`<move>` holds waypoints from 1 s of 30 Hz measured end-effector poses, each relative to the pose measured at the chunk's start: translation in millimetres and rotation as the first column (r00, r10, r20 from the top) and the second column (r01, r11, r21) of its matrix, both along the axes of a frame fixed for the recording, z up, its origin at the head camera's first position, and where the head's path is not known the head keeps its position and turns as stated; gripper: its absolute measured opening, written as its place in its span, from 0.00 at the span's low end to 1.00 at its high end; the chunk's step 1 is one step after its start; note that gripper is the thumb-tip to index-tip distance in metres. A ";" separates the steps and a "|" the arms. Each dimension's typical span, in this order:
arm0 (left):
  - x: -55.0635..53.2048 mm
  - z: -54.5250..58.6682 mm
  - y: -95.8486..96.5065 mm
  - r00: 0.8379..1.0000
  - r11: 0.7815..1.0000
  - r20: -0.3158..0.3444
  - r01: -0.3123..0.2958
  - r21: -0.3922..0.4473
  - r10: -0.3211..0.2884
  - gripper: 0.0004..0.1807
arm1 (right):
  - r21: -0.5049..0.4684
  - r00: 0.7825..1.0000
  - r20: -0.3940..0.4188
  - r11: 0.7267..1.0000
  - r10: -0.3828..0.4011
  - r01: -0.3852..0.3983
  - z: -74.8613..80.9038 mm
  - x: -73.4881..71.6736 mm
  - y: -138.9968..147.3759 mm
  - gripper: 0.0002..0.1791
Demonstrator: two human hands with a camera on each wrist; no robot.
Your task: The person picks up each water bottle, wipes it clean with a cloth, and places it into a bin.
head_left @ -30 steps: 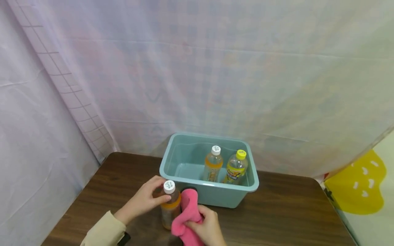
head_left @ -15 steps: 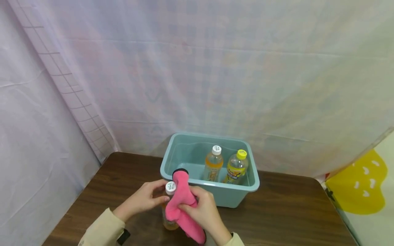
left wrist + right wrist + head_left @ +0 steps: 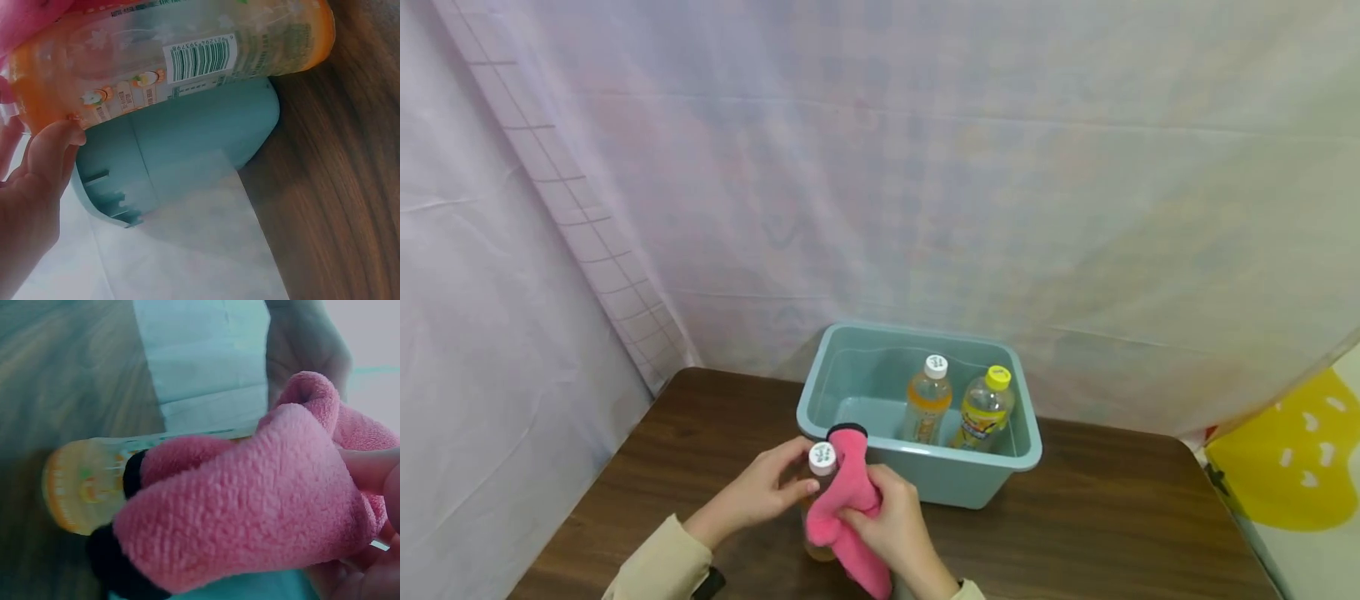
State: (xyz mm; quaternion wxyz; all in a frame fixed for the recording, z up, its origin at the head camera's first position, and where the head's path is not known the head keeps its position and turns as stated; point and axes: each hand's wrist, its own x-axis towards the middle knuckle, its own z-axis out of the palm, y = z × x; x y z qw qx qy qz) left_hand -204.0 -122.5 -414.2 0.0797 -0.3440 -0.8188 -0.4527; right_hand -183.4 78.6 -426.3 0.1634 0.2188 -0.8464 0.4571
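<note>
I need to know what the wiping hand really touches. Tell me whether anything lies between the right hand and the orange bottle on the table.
Yes: the pink cloth. The right hand grips it and holds it against the orange bottle, so fabric covers that side. The left hand holds the bottle near its white cap directly.

Two bottles [image 3: 955, 402] in bin [image 3: 917, 478]

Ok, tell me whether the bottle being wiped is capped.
Capped: a white cap sits on the orange bottle, beside the pink cloth.
</note>
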 end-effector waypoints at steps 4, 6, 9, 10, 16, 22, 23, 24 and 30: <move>-0.6 -1.3 -0.9 1.000 1.000 -0.022 -0.016 0.003 0.016 0.13 | -0.025 0.997 0.074 1.000 0.012 -0.010 -13.9 0.0 1.4 0.17; -0.2 -2.0 -1.2 0.999 1.000 -0.029 -0.021 0.009 0.021 0.13 | -0.021 0.996 0.082 1.000 0.016 -0.014 -27.4 -0.6 1.0 0.18; 0.8 -2.7 -1.2 0.999 1.000 -0.037 -0.019 0.025 0.020 0.12 | 0.029 0.993 0.118 0.999 0.023 -0.026 -53.9 -1.5 0.6 0.19; 1.1 -2.6 -0.9 0.999 0.999 -0.034 -0.016 0.028 0.017 0.12 | 0.061 0.990 0.140 0.998 0.017 -0.026 -62.8 -1.8 0.4 0.18; 0.6 -0.5 0.5 1.000 1.000 -0.007 -0.025 0.017 0.025 0.11 | 0.163 0.965 0.260 0.987 -0.034 -0.009 -95.3 -5.4 1.4 0.17; -2.1 -2.2 1.2 0.999 0.999 0.005 -0.036 0.006 0.036 0.11 | 0.138 0.969 0.247 0.990 -0.016 -0.019 -98.1 -8.3 4.1 0.17; -2.4 -2.6 1.1 0.999 0.999 0.008 -0.038 0.003 0.038 0.11 | 0.132 0.969 0.247 0.991 -0.011 -0.022 -96.9 -8.2 4.3 0.17; -2.6 -2.8 1.0 0.999 0.999 0.007 -0.040 -0.001 0.040 0.11 | 0.122 0.974 0.225 0.992 -0.008 -0.020 -95.3 -7.7 4.5 0.16; -0.7 -1.3 -0.6 0.999 0.999 -0.010 -0.039 -0.007 0.039 0.11 | -0.003 0.999 -0.043 1.000 -0.028 0.028 -62.3 0.1 -0.4 0.12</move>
